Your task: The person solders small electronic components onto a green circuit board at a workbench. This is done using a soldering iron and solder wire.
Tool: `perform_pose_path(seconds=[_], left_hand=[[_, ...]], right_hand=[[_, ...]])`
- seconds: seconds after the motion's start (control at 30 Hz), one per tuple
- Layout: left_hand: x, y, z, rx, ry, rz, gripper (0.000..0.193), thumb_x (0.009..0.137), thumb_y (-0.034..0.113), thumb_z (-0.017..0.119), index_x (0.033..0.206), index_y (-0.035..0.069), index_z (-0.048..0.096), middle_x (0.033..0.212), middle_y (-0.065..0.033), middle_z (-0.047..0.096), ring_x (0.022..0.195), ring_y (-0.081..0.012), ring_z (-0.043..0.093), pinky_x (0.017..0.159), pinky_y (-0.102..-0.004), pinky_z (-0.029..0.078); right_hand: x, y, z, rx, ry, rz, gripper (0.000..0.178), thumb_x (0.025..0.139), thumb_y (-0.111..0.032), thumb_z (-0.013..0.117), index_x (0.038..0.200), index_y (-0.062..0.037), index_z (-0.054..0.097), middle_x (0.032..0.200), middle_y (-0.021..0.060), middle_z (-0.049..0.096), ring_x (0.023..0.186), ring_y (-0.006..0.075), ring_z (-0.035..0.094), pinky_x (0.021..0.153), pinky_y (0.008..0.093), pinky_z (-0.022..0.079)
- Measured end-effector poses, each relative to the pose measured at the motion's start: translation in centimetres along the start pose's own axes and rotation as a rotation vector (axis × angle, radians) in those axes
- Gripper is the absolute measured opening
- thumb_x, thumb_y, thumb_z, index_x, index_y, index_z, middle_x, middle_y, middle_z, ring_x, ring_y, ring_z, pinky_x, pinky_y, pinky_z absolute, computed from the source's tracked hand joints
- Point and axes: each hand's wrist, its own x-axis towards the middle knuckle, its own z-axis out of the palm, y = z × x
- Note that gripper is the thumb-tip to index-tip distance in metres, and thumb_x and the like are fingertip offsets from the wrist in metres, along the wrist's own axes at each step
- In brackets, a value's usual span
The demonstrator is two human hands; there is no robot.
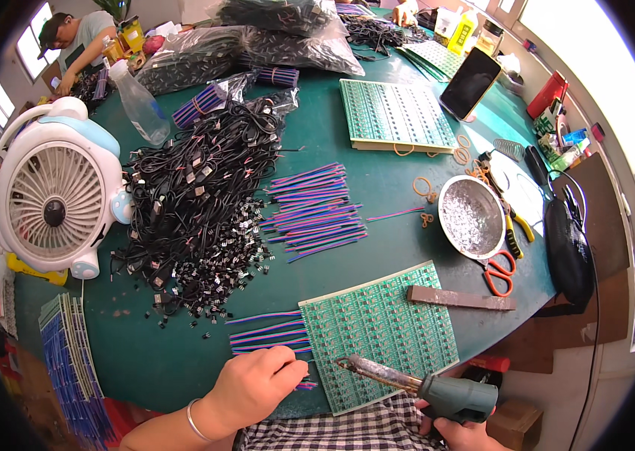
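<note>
My left hand [257, 382] is closed in a pinch at the left edge of a green circuit board panel [379, 331], on a thin wire mostly hidden by the fingers. Several blue, pink and black wires [269, 333] stick out from that edge, just beyond the hand. My right hand [459, 434] is wrapped round the dark green handle of a soldering gun [441, 396]. The gun's metal barrel points left, and its tip is over the panel's lower left part. A brown metal bar [462, 298] lies across the panel's right edge.
Left stand a white fan [54, 207] and a heap of black cables [197, 180]. Loose coloured wires [314, 210] lie mid-table. At right are a metal bowl [472, 216], orange-handled scissors [499, 272] and a phone [470, 84]. Stacked boards [396, 113] lie behind; another person [88, 41] sits far left.
</note>
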Motion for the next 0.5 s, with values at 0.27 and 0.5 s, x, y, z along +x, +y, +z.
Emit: perform_pose_path(seconds=[0.27, 0.5], left_hand=[[0.7, -0.2, -0.4, 0.204, 0.087, 0.217, 0.021, 0.066, 0.011, 0.065, 0.087, 0.011, 0.064, 0.073, 0.0005, 0.054, 0.055, -0.0132, 0.053, 0.044, -0.0247, 0.043], [0.7, -0.6, 0.0, 0.197, 0.094, 0.189, 0.023, 0.064, 0.01, 0.063, 0.088, 0.011, 0.065, 0.071, 0.0014, 0.053, 0.055, -0.0127, 0.052, 0.044, -0.0251, 0.041]], right_hand=[[0.9, -0.6, 1.3, -0.229, 0.036, 0.189, 0.035, 0.076, -0.008, 0.065, 0.108, -0.0018, 0.055, 0.095, 0.0098, 0.059, 0.087, 0.0224, 0.056, 0.072, 0.0341, 0.046], [2.5, -0.4, 2.0, -0.427, -0.043, -0.441, 0.027, 0.076, -0.011, 0.065, 0.1, 0.0007, 0.06, 0.088, 0.0119, 0.062, 0.076, 0.0231, 0.058, 0.067, 0.0328, 0.045]])
